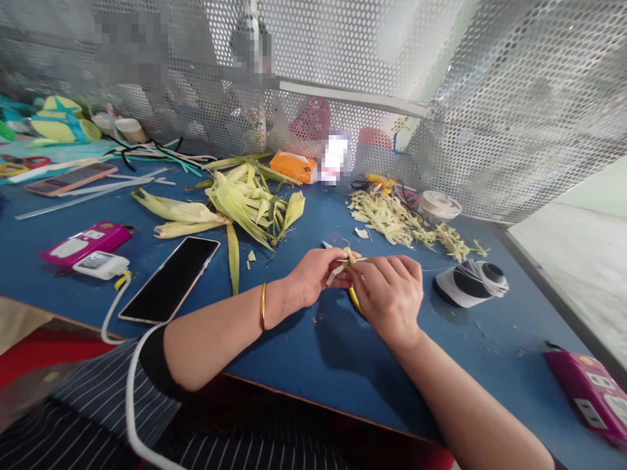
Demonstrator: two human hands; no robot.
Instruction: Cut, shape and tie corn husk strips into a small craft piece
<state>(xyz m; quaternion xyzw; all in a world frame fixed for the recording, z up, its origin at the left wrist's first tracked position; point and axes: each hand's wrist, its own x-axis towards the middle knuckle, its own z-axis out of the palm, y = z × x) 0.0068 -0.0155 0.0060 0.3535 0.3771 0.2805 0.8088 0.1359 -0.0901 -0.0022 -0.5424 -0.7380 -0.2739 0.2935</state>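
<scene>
The left hand [313,274] is pinching a folded strip of husk [349,256] between thumb and fingers, above the middle of the worktop [289,356], nearer its front edge than its back. The right hand [389,290] is meeting it from the other side, thumb and forefinger pressing on the same strip; its remaining fingers are curling inward, their tips partly hidden. A fine white thread [435,269] is running from beside the right hand toward a spool [470,283] standing near the right edge. Under the hands a yellow handle [353,299] is showing, mostly covered.

Loose husks [240,199] are lying in a pile toward the back edge, left of the middle, and a heap of shreds [386,219] is spreading toward the back right corner. A dark-screened phone [171,281] is resting by the front edge, left of the left forearm. A purple power strip [590,391] is sitting along the right edge, toward the front corner.
</scene>
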